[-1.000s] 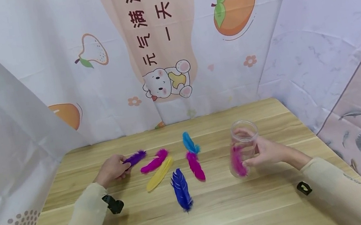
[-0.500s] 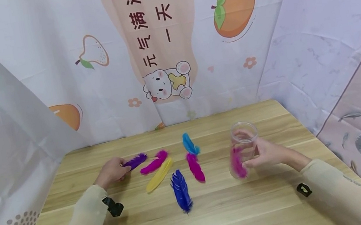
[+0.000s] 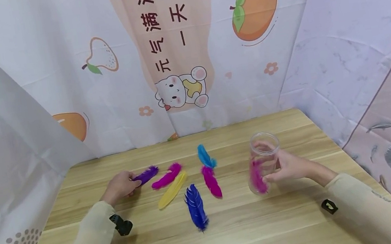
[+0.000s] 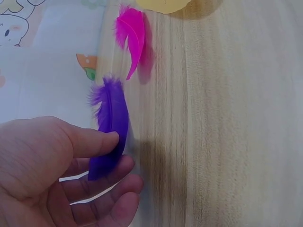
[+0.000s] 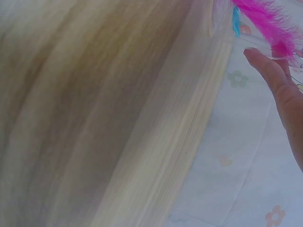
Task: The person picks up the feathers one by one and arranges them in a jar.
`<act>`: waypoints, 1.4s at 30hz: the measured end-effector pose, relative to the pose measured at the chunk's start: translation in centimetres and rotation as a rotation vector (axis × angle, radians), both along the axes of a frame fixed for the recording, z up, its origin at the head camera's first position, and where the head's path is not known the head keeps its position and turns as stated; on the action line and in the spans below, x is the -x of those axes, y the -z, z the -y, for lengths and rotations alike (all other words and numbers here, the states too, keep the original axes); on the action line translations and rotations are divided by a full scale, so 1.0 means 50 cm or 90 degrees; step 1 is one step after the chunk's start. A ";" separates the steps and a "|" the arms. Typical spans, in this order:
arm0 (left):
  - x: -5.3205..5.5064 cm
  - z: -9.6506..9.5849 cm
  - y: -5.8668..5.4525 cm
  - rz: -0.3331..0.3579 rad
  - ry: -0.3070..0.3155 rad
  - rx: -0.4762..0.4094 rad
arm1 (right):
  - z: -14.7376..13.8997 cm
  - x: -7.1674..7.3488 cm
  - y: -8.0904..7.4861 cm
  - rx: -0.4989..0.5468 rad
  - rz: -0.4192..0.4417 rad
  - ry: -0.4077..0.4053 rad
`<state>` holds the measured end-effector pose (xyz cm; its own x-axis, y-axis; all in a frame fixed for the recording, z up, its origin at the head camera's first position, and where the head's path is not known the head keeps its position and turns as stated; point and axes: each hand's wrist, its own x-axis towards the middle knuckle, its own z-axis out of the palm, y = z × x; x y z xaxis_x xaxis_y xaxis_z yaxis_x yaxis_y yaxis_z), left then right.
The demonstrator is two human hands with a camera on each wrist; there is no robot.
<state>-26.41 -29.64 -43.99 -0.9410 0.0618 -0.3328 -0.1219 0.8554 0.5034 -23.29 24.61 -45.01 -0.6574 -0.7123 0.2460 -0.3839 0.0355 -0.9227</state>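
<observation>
In the head view my left hand [image 3: 119, 186] pinches one end of a purple feather [image 3: 147, 175] at the table's left. The left wrist view shows the thumb [image 4: 102, 143] lying over the purple feather [image 4: 113, 111], with the fingers beneath it and its fluffy end pointing away. My right hand [image 3: 290, 165] grips a clear plastic jar [image 3: 265, 150] that stands upright at the right, its mouth uncovered. Inside the jar is a bright pink feather [image 3: 257, 177]. Only part of the right hand [image 5: 279, 87] shows in the right wrist view, beside that pink feather [image 5: 267, 21].
Between the hands lie several feathers: a magenta one [image 3: 167, 176], a yellow one [image 3: 172, 191], a dark blue one [image 3: 196, 208], a light blue one [image 3: 204, 155] and another magenta one [image 3: 212, 182]. A printed curtain [image 3: 120, 108] hangs along the table's [image 3: 244, 233] back edge.
The left hand and the purple feather have shifted very slightly toward the person since the first frame. The right hand and the jar stay in place.
</observation>
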 end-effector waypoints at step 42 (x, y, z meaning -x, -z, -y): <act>-0.012 -0.001 -0.023 -0.066 0.039 0.013 | 0.003 0.002 0.002 0.023 0.010 -0.003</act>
